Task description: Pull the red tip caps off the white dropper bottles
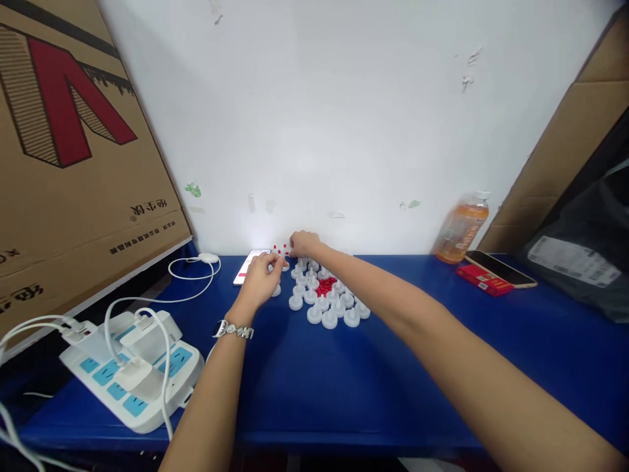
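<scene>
My left hand (265,274), with a watch on its wrist, is closed in a pinch on what looks like a white nozzle cap (285,266). Just beyond it my right hand (304,244) has its fingers curled together by several red-tipped caps (279,252) near the wall; its fingertips are partly hidden, and I cannot make out what they hold. Many round white nozzle caps (329,319) stand upright on the blue table, partly behind my right forearm. They ring a small heap of red tips (324,286).
A lit phone (244,267) lies left of my left hand. On the left are a white power strip (170,387) with cables and a large cardboard box (88,183). To the right stand an orange drink bottle (462,229), a red packet (484,280) and another phone (501,269).
</scene>
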Available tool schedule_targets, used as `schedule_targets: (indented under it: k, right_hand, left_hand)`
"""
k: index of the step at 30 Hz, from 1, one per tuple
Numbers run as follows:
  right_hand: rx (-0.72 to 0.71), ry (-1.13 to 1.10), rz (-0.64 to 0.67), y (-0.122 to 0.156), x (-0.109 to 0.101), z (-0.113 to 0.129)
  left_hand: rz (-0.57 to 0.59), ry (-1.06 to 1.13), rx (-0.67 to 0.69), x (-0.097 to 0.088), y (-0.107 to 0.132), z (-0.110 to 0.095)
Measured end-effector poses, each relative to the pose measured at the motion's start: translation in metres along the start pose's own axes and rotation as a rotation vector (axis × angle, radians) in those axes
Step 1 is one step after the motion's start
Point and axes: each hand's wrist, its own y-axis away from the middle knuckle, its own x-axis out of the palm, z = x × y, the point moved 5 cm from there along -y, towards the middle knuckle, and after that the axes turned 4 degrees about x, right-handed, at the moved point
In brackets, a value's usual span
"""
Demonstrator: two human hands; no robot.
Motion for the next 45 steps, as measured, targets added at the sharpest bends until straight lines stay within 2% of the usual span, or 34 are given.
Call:
schedule_targets:
  k: [6,10,13,16,18,22,26,28,31,33,36,38,40,42,45]
  right_hand:
    - [-0.040,0.032,-0.014,0.013,-0.003,-0.001]
    - [-0.054,0.036,-0.048,0.022,-0.020,-0.001]
    - [-0.055,0.019,-0.092,0.037,-0.039,-0.006]
    - [-0.112,-0.077,-0.168,0.070,-0.056,-0.013]
    - [-0.144,-0.144,-0.195,0.100,-0.062,-0.020]
    - [-0.129,-0.192,-0.275,0.157,-0.066,-0.033]
    - [-0.065,-0.371,-0.371,0.188,-0.061,-0.050]
    - [-0.044,-0.549,-0.391,0.195,-0.055,-0.060]
    - [-0.108,-0.823,-0.390,0.200,-0.047,-0.069]
    - [-0.146,-0.963,-0.347,0.201,-0.043,-0.072]
    - [-0.114,-1.186,-0.203,0.197,-0.035,-0.073]
    - [-0.070,-1.334,-0.077,0.194,-0.031,-0.070]
    - [-0.074,-1.386,-0.003,0.194,-0.032,-0.065]
    - [-0.133,-1.300,-0.073,0.197,-0.041,-0.064]
    - [-0.232,-1.017,-0.357,0.207,-0.059,-0.067]
  left_hand:
    - [0.004,0.022,-0.018,-0.002,0.000,0.001]
    - [-0.009,0.021,-0.021,-0.002,0.001,0.004]
    - [-0.082,0.041,0.002,-0.003,0.001,0.003]
    - [-0.134,0.098,0.055,0.000,0.002,-0.009]
    - [-0.079,0.135,0.108,0.009,0.004,-0.024]
    - [0.055,0.224,0.207,0.031,0.007,-0.057]
    - [0.043,0.355,0.220,0.048,0.005,-0.071]
    - [0.026,0.494,0.172,0.055,0.003,-0.070]
    - [0.066,0.626,0.123,0.061,0.002,-0.072]
    - [0.114,0.528,0.164,0.059,0.005,-0.079]
    - [0.150,0.276,0.319,0.053,0.011,-0.094]
    - [0.132,0.192,0.399,0.050,0.013,-0.101]
    - [0.088,0.181,0.413,0.051,0.013,-0.103]
    - [0.039,0.231,0.363,0.055,0.010,-0.101]
    - [-0.009,0.401,0.235,0.057,0.004,-0.096]
